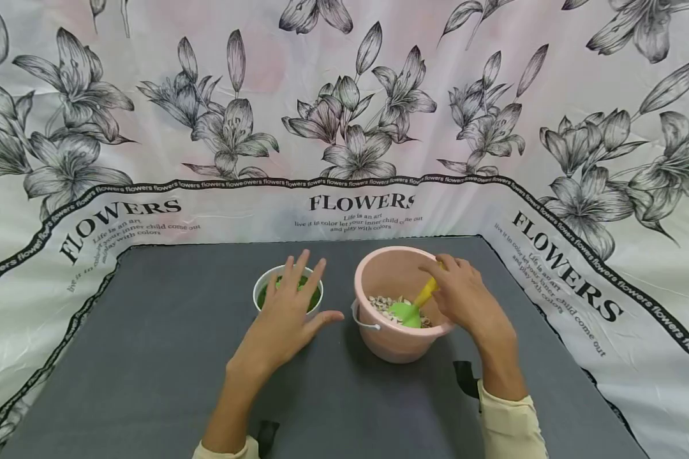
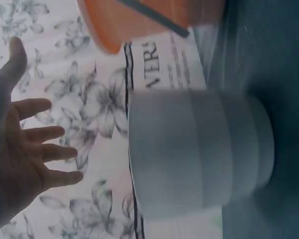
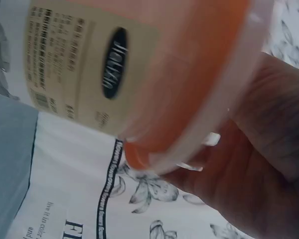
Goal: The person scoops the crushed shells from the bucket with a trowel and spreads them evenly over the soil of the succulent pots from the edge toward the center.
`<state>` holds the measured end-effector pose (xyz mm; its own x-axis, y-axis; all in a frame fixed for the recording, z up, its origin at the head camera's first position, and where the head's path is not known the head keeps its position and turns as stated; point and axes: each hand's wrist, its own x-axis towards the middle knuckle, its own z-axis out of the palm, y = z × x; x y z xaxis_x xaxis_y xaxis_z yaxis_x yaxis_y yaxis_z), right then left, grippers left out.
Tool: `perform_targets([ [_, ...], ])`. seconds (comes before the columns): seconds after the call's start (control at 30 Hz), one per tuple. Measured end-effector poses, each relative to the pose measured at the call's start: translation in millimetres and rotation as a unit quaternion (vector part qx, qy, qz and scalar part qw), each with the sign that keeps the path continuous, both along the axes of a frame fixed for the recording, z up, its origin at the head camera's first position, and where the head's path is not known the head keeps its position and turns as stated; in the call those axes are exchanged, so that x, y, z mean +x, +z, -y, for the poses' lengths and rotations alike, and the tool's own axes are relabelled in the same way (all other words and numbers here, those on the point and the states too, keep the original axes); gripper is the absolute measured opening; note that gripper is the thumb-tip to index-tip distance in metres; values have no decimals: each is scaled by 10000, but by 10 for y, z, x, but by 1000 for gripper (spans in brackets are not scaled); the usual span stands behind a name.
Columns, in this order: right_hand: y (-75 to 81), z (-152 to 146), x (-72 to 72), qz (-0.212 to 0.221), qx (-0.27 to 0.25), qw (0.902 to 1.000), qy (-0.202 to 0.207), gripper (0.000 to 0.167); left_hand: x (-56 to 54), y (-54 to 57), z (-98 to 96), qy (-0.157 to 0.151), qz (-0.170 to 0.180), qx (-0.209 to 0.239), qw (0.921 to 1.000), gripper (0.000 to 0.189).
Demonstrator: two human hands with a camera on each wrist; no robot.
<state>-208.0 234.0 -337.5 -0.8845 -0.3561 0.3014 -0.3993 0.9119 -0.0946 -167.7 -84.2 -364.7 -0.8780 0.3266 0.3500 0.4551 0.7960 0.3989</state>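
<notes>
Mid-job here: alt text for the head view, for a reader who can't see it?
A right hand holds a yellow-handled green scoop in a pink bucket containing pebble-like bits. The left hand, fingers spread, partly hides a white container with green contents.

"First entry?"
"Left hand (image 2: 12, 154): bare, fingers (image 2: 47, 132) spread, apart from the pot (image 2: 189, 154)."
"Pot?"
"One, pale, banded, on the dark desk (image 2: 284, 64)."
"Remainder?"
"Bucket (image 2: 189, 11): orange, partly shown, grey handle (image 2: 154, 18) across it. Cloth (image 2: 107, 99): flower-printed, partly lettered, behind both pot and hand."
</notes>
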Motion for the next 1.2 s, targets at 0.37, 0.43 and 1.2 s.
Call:
perform_targets([
  [0.37, -20, 9, -93, 644, 769, 9949, -136, 11, -47, -34, -570, -921, 325, -389, 9945, 85],
  [0.43, -35, -22, -92, 513, 764, 9957, 60, 11, -33, -51, -628, -986, 420, -445, 9932, 81],
  [1.2, 205, -377, -23, -151, -574, 9973, -440, 20, -80, -274, -641, -994, 732, 434, 9914, 78],
])
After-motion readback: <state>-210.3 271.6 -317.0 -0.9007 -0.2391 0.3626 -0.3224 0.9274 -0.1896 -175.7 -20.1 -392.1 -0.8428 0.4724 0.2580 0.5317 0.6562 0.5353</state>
